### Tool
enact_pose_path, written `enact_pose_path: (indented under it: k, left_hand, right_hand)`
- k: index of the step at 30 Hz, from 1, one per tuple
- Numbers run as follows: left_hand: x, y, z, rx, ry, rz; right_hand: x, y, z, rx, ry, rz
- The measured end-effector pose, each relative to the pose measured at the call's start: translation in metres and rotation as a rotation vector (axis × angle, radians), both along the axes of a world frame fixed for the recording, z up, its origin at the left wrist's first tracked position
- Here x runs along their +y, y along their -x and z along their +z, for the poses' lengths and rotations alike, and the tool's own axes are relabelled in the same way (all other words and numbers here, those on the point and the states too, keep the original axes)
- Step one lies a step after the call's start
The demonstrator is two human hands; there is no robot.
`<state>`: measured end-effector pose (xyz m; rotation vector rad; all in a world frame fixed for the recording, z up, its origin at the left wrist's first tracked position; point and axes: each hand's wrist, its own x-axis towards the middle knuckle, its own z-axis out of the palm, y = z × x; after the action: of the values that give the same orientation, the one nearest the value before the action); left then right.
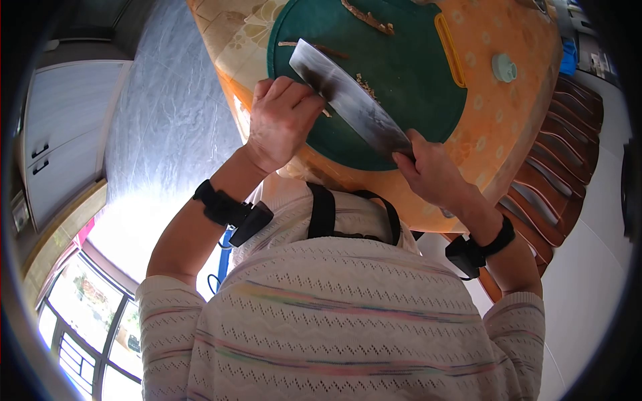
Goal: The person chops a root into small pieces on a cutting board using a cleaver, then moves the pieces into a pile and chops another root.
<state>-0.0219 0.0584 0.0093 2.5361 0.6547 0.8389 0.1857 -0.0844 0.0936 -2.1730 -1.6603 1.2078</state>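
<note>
Table edge, cleaver over board

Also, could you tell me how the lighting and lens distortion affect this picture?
Head view: heavy fisheye bending and a dark vignette round the edges; the window at lower left is blown out, with glare spreading over the floor; the cleaver, the left hand and the right hand are evenly lit and fairly sharp over the green cutting board.

Cleaver blade lies slantwise over the green cutting board, so the 7 to 9 o'clock side is blocked. 1 to 4 o'clock is bare board, easy reach. Brown scraps at 12, small teal cap just off the board at 3.
</note>
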Motion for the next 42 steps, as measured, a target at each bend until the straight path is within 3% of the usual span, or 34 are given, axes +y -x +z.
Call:
enact_pose_path:
  k: [24, 28, 30, 34, 36, 37, 42]
  left_hand:
    - [-0.003, 0.004, -0.005, -0.033, 0.025, -0.015]
    - [0.01, 0.005, 0.014, -0.072, 0.026, 0.006]
    - [0.028, 0.0, 0.033, -0.241, 0.022, 0.152]
    - [0.068, -0.029, 0.059, -0.241, -0.089, 0.166]
    - [0.079, -0.05, 0.063, -0.076, -0.213, 0.055]
    - [0.074, -0.059, 0.069, 0.063, -0.054, 0.029]
    - [0.072, -0.074, 0.043, 0.225, -0.15, -0.023]
  right_hand:
    - [-0.001, 0.022, 0.007, -0.098, 0.025, 0.032]
    - [-0.003, 0.022, 0.006, -0.088, 0.047, 0.024]
    - [-0.004, 0.022, 0.004, -0.068, 0.016, 0.027]
    - [-0.005, 0.026, 0.005, -0.089, 0.011, 0.022]
    - [-0.005, 0.028, 0.006, -0.08, 0.026, 0.015]
    - [-0.005, 0.028, 0.006, -0.084, 0.027, 0.013]
    - [-0.006, 0.031, 0.006, -0.057, 0.038, -0.011]
